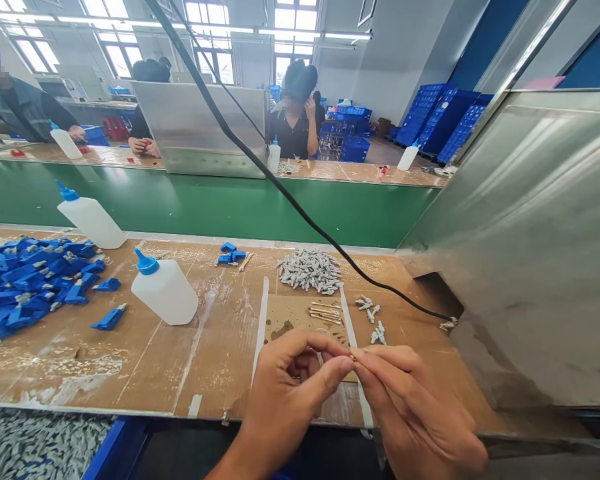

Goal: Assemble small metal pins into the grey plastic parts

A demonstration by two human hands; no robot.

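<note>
My left hand (293,390) and my right hand (410,400) meet in front of me, their fingertips pinching a tiny brass-coloured part (352,357) from both sides. Its exact shape is too small to tell. Just below my hands lies a brown cardboard mat (285,320) smeared with dark residue, and thin wooden sticks (325,315) rest on it. Beyond the mat is a heap of small grey connector pieces (310,271). Several similar pieces (375,323) lie to the right of the mat.
A white glue bottle with a blue cap (164,288) stands left of my hands beside a pile of blue plastic parts (25,287). A black cable (325,233) crosses the bench to a steel panel (520,247) on the right. Co-workers sit across a green conveyor belt (220,207).
</note>
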